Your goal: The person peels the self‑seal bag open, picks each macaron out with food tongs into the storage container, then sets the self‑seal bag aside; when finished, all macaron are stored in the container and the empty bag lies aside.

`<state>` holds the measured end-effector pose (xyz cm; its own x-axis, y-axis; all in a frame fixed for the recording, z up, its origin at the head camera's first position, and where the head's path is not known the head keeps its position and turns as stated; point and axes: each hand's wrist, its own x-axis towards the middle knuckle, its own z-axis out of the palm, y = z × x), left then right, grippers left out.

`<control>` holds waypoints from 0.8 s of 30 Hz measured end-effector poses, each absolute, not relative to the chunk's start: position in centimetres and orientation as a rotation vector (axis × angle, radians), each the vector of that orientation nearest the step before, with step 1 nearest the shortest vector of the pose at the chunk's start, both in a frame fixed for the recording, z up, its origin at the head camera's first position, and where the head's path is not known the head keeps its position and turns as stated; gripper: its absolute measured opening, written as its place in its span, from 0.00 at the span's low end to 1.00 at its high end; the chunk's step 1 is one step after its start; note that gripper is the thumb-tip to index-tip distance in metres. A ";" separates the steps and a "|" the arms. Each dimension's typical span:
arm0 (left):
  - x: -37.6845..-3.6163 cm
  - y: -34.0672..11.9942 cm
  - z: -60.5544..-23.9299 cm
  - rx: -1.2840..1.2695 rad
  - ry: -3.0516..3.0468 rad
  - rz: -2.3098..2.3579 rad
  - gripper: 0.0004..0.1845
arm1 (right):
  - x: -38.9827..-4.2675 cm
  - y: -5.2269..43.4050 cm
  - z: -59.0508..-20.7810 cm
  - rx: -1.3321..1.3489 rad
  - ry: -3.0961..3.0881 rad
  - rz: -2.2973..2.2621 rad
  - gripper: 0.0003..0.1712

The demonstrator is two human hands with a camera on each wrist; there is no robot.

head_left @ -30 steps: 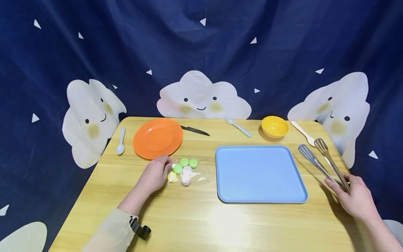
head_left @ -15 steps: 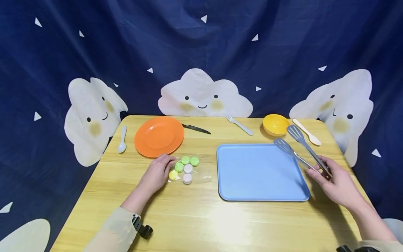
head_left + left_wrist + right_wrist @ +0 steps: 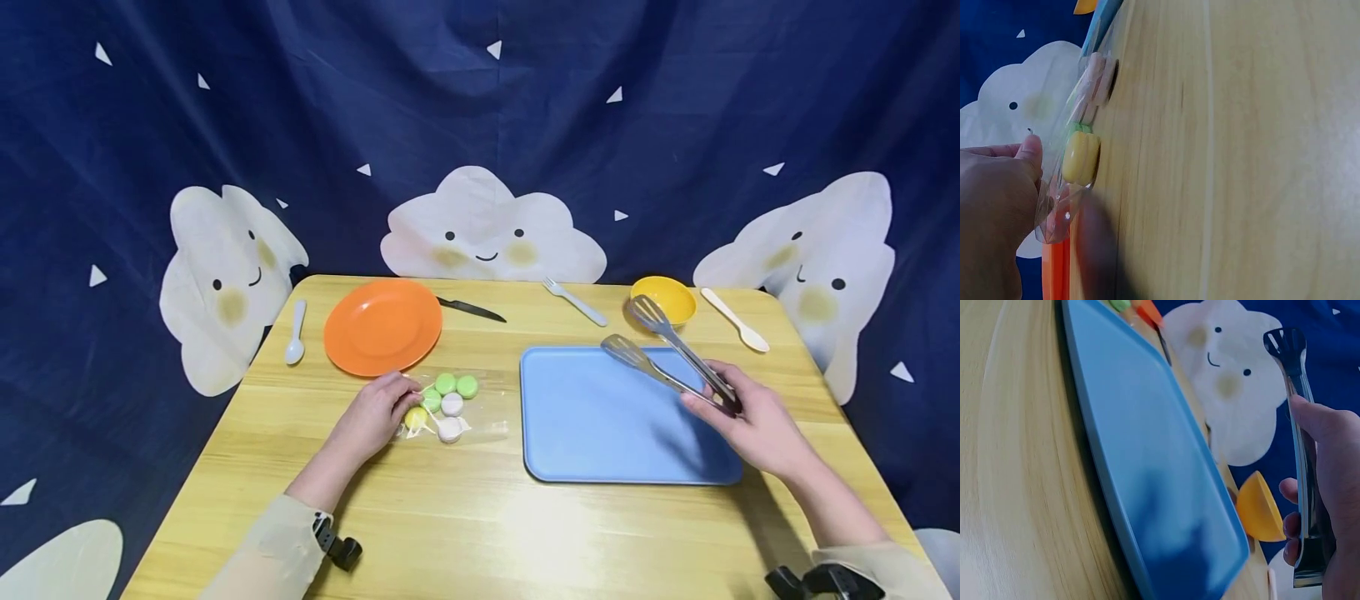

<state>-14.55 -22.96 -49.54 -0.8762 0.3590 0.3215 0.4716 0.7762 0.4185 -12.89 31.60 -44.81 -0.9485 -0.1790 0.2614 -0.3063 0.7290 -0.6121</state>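
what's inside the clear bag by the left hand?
The clear bag holds small round pieces: three green, one yellow, two pale. The left hand pinches its edge and covers that corner; anything under the fingers is hidden.

Plate [image 3: 382, 327] left of tray [image 3: 600, 433], bowl [image 3: 663, 298] behind tray

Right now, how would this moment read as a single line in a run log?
left hand: pinches clear bag of macarons on table | right hand: holds metal tongs, tips apart, above blue tray | orange plate: bare

left hand [image 3: 375, 414]: fingers curled, pinching | right hand [image 3: 750, 421]: raised, fingers gripping
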 end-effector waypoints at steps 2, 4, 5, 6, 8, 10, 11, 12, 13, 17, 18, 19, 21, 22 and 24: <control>-14.6 -22.9 -49.6 -0.644 -2.764 -0.731 0.03 | -13.0 31.1 -44.8 0.408 -2.764 0.997 0.24; -14.5 -22.9 -49.7 -0.621 -2.782 -0.736 0.03 | -13.2 30.7 -44.9 0.433 -2.781 0.956 0.26; -14.5 -22.8 -49.8 -0.604 -2.789 -0.745 0.03 | -13.3 30.4 -45.0 0.445 -2.789 0.938 0.27; -14.5 -22.8 -49.8 -0.585 -2.793 -0.756 0.02 | -13.3 30.1 -45.0 0.455 -2.795 0.921 0.27; -14.5 -22.8 -49.9 -0.556 -2.790 -0.784 0.02 | -13.5 29.7 -45.1 0.478 -2.810 0.899 0.25; -14.5 -22.8 -50.1 -0.534 -2.778 -0.813 0.02 | -13.7 29.2 -45.2 0.500 -2.825 0.884 0.23; -14.6 -22.8 -50.1 -0.527 -2.770 -0.824 0.02 | -13.8 29.0 -45.2 0.509 -2.832 0.880 0.22; -14.6 -22.8 -50.2 -0.524 -2.761 -0.834 0.02 | -13.9 28.8 -45.2 0.520 -2.838 0.878 0.22; -14.7 -22.8 -50.3 -0.525 -2.751 -0.842 0.03 | -13.9 28.6 -45.2 0.530 -2.844 0.879 0.22; -14.8 -22.9 -50.5 -0.515 -2.726 -0.889 0.03 | -14.1 27.6 -45.2 0.575 -2.857 0.881 0.25; -14.8 -22.9 -50.6 -0.512 -2.720 -0.900 0.03 | -14.1 27.3 -45.2 0.588 -2.859 0.887 0.26; -14.8 -22.9 -50.6 -0.511 -2.714 -0.908 0.03 | -14.2 27.0 -45.3 0.600 -2.861 0.895 0.26; -14.8 -22.9 -50.7 -0.507 -2.705 -0.919 0.03 | -14.3 26.4 -45.3 0.626 -2.870 0.911 0.25; -14.8 -22.8 -50.7 -0.506 -2.703 -0.918 0.03 | -14.3 26.1 -45.3 0.642 -2.872 0.925 0.25; -14.8 -22.8 -50.6 -0.506 -2.700 -0.918 0.03 | -14.4 25.5 -45.4 0.682 -2.873 0.940 0.24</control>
<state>-14.85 -22.82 -50.64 -0.9100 0.2440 0.3352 0.3977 0.7419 0.5398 -14.40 25.48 -45.42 -0.9023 -0.3949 0.1731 -0.4209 0.7192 -0.5528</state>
